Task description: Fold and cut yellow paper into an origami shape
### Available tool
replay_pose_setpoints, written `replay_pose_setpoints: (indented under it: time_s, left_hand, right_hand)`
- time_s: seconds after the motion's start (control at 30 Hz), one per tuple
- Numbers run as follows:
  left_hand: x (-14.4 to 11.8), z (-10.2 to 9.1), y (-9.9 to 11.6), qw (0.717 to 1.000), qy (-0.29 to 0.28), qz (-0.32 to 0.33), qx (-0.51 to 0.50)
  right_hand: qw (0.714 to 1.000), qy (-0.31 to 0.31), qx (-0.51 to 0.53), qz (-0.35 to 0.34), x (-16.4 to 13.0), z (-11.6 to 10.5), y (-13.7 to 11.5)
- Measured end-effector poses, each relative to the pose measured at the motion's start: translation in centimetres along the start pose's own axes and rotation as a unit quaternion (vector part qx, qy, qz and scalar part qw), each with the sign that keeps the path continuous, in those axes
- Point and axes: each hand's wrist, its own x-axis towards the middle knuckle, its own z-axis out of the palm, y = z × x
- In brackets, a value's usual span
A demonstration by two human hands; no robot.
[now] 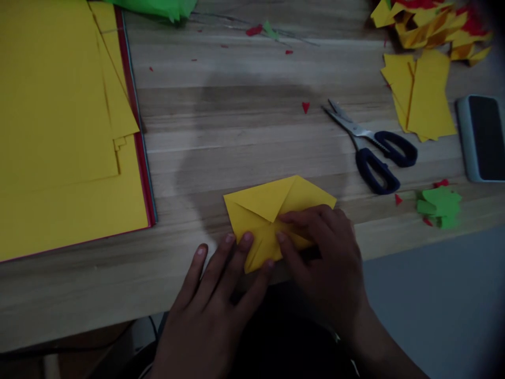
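A folded piece of yellow paper [262, 202] lies near the table's front edge, with triangular flaps meeting around its middle. My left hand [221, 300] is laid out with its fingers spread; the fingertips and thumb rest at the paper's lower left corner. From the right, my right hand [327, 252] curls over the paper, its thumb and index finger close together at the flap near the centre. Its other fingers bend over the right side and hide part of the paper there. Beyond that hand lies a pair of scissors [357, 129] with dark blue handles, blades slightly apart.
Large yellow sheets [59, 105] are stacked at left over red and blue ones. Cut yellow strips [430, 100] lie at upper right, below a heap of yellow and red scraps [430, 26]. A phone [487, 139] and green scraps [440, 205] are at right; green paper [158, 6] is at the top.
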Motion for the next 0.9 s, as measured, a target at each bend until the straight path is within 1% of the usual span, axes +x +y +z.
replay_pose_setpoints:
  time_s: [0.3,0.4,0.47,0.5,0.6,0.67,0.73,0.8,0.83,0.87,0.9]
  left_hand:
    - [-0.1,0.1,-0.4,1.0,0.0,-0.003,-0.021]
    - [0.0,0.1,-0.5,0.999,0.016,-0.002,-0.04]
    - [0.2,-0.1,-0.4,0.998,0.037,-0.006,-0.054]
    - [0.3,-0.2,-0.3,0.997,0.045,-0.008,-0.059]
    - [0.8,-1.0,-0.2,0.996,0.057,-0.015,-0.069]
    - [1.3,-1.5,-0.6,0.994,0.067,-0.025,-0.078]
    - [2.2,-1.7,-1.4,0.993,0.091,-0.025,-0.075]
    - [3.5,-1.6,-2.2,0.991,0.124,0.005,-0.051]
    - [4.1,-1.4,-2.5,0.99,0.126,0.036,-0.043]
    - [4.7,-1.3,-2.7,0.991,0.114,0.064,-0.033]
    - [5.1,-1.1,-2.6,0.99,0.11,0.079,-0.026]
  right_hand:
    - [1.0,0.009,-0.002,-0.008,0.2,0.1,-0.3]
    - [1.0,-0.002,0.006,-0.019,-0.1,-0.2,0.1]
    - [0.998,-0.024,0.028,-0.06,-0.5,-0.7,0.7]
    - [0.994,-0.036,0.041,-0.092,-0.8,-1.1,1.1]
    - [0.974,-0.088,0.054,-0.204,-1.8,-2.0,2.6]
    - [0.96,-0.116,0.049,-0.251,-2.5,-2.5,3.3]
    - [0.95,-0.135,0.057,-0.276,-3.0,-2.9,3.8]
    - [0.942,-0.149,0.068,-0.293,-3.4,-3.2,4.1]
    - [0.938,-0.155,0.074,-0.301,-3.5,-3.4,4.1]
    - [0.937,-0.155,0.079,-0.303,-3.7,-3.7,4.2]
    - [0.941,-0.143,0.085,-0.295,-3.7,-3.9,4.2]
